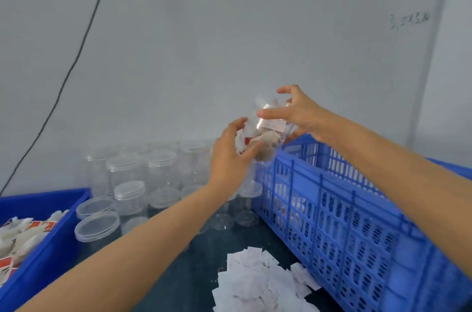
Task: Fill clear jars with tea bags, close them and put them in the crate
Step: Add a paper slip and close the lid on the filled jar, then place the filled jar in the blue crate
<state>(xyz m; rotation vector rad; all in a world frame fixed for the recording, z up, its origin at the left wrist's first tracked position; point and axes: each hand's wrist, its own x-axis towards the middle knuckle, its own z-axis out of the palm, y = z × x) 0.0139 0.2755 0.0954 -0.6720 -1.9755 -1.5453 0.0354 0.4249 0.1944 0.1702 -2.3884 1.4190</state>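
A clear jar (265, 133) stuffed with tea bags is held tilted in the air, just above the near-left corner of the blue slotted crate (339, 212). My left hand (229, 156) grips its lower part from the left. My right hand (298, 112) wraps around its upper end, where the clear lid sits, with the fingers spread. Several tea bags show white and red through the jar wall. At least one filled jar shows dimly through the crate's slots.
Several empty clear jars (127, 168) with lids stand against the wall, and loose lids (97, 226) lie beside them. A blue bin (58, 235) of tea bags sits at the left. White paper slips (258, 283) are scattered on the dark table. A black cable hangs down the wall.
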